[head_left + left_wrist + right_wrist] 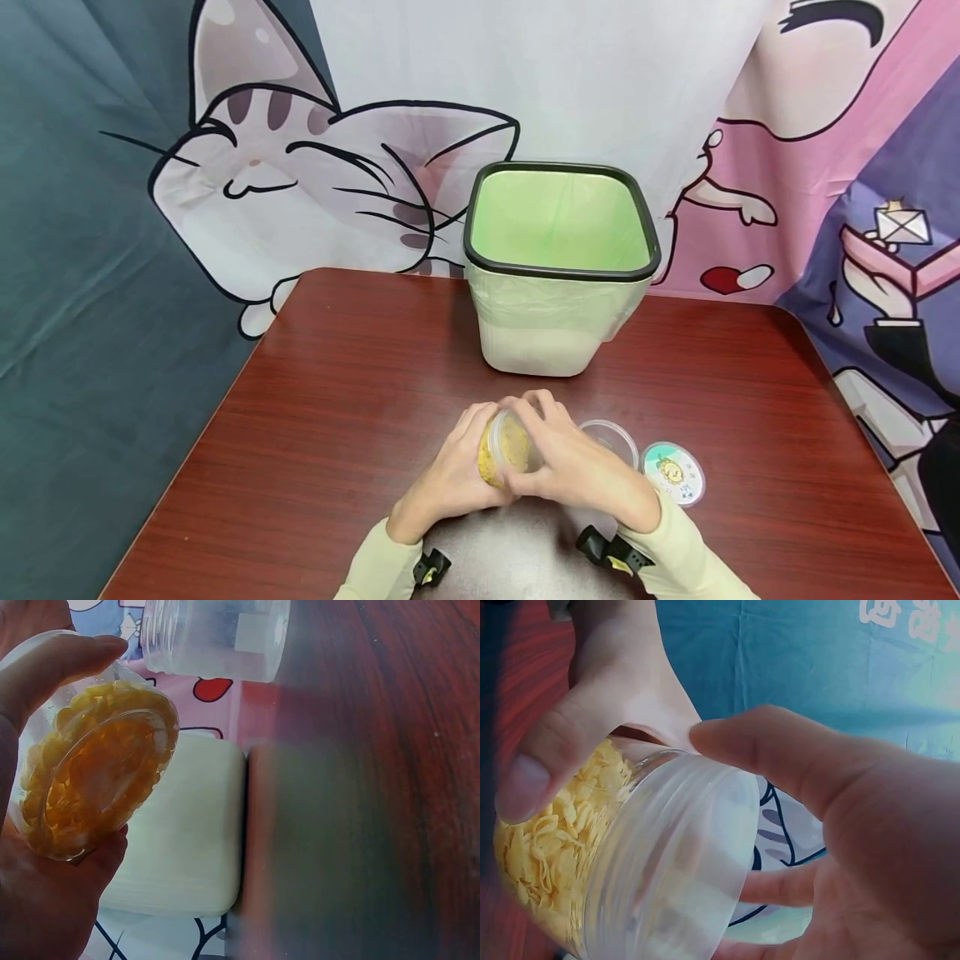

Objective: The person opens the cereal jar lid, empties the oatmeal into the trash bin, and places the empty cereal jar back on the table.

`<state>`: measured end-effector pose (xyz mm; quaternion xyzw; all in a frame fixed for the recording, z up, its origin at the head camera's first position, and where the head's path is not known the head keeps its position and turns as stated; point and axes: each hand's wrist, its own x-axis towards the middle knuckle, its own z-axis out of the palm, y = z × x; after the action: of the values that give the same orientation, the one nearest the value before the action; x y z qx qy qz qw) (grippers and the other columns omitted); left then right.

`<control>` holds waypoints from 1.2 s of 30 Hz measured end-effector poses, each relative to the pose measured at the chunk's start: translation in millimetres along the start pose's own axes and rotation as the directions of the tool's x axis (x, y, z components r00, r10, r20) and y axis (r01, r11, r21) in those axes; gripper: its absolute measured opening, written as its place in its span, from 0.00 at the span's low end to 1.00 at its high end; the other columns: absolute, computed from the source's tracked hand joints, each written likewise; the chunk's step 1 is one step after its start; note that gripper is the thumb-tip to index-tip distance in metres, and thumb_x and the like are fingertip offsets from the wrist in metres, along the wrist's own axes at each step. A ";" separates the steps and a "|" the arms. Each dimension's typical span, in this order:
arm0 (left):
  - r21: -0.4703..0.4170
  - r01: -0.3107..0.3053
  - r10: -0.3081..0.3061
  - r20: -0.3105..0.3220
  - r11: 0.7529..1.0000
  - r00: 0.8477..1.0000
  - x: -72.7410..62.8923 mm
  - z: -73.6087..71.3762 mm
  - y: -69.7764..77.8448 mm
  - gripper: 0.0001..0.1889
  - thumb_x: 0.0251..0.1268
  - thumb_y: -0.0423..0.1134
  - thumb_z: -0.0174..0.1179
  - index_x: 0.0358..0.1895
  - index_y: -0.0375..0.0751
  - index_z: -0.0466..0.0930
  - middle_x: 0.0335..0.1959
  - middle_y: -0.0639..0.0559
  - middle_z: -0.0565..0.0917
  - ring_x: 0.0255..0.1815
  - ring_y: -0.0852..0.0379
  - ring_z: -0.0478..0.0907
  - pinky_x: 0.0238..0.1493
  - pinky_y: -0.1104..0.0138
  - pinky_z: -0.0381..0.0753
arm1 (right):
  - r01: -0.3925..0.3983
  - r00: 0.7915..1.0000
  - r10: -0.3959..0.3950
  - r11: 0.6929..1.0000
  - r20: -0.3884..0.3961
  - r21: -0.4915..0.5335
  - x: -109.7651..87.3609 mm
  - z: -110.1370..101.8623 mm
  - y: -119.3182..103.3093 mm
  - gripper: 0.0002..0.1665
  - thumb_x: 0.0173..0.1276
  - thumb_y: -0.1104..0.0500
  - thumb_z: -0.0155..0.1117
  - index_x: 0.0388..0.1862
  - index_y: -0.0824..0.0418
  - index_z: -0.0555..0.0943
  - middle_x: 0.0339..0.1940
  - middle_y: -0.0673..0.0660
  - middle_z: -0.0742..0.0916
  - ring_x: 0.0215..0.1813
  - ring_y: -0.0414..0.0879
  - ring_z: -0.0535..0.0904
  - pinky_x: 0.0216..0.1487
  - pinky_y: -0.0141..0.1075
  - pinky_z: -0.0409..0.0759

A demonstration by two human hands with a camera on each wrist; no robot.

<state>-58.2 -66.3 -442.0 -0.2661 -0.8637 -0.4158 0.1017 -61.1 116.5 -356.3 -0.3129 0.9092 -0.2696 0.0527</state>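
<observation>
In the head view, my left hand (453, 471) grips a clear plastic jar (489, 458) of yellow flakes, tilted over the tabletop. The right wrist view shows the flakes (544, 859) through the jar wall, with the left thumb pressed along its side. My right hand (573, 458) holds the jar's translucent ribbed lid (686, 855), thumb at the rim and fingers round the far side. The lid sits on the jar's mouth. From the left wrist, the jar's round base (105, 776) faces the camera.
Just right of the hands stands a second clear jar (217, 641), beside a round printed disc (673, 473). A pale bin (543, 329) with a black rim and green liner stands at the back of the reddish-brown table (315, 433). Cartoon-print cloth hangs behind.
</observation>
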 end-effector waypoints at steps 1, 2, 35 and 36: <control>0.005 -0.003 0.003 0.000 1.000 1.000 -0.2 -0.2 -0.2 0.50 0.23 0.46 0.71 0.62 0.44 0.60 0.55 0.57 0.67 0.53 0.62 0.65 0.51 0.65 0.72 | 0.003 1.000 -0.003 1.000 0.009 0.000 0.0 -0.2 0.0 0.41 0.50 0.43 0.67 0.62 0.51 0.65 0.52 0.50 0.68 0.53 0.42 0.66 0.44 0.36 0.75; 0.009 -0.004 0.004 0.001 1.000 1.000 -0.5 -0.3 -0.5 0.50 0.23 0.45 0.71 0.63 0.43 0.60 0.55 0.57 0.67 0.54 0.62 0.65 0.51 0.65 0.72 | 0.006 1.000 -0.006 1.000 0.018 0.001 0.0 -0.4 0.0 0.41 0.50 0.43 0.67 0.62 0.51 0.65 0.53 0.49 0.67 0.54 0.42 0.65 0.44 0.36 0.75; 0.006 -0.030 0.030 -0.013 1.000 0.999 -0.2 1.3 0.5 0.49 0.24 0.47 0.73 0.61 0.42 0.62 0.53 0.55 0.69 0.53 0.62 0.66 0.51 0.65 0.72 | -0.034 0.999 0.032 0.999 0.040 0.040 0.1 1.0 0.8 0.42 0.51 0.37 0.66 0.63 0.48 0.63 0.50 0.49 0.69 0.49 0.41 0.69 0.41 0.37 0.75; 0.006 -0.031 0.031 -0.011 0.999 0.999 -0.5 1.3 0.3 0.49 0.25 0.47 0.73 0.61 0.42 0.61 0.54 0.55 0.69 0.53 0.62 0.66 0.51 0.65 0.72 | -0.032 0.999 0.030 0.999 0.041 0.035 0.3 0.9 0.8 0.42 0.51 0.38 0.66 0.63 0.48 0.63 0.50 0.49 0.69 0.50 0.41 0.69 0.41 0.37 0.75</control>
<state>-57.5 -65.3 -442.8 -0.2769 -0.8601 -0.4130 0.1140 -61.5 116.4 -357.4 -0.3032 0.9078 -0.2784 0.0809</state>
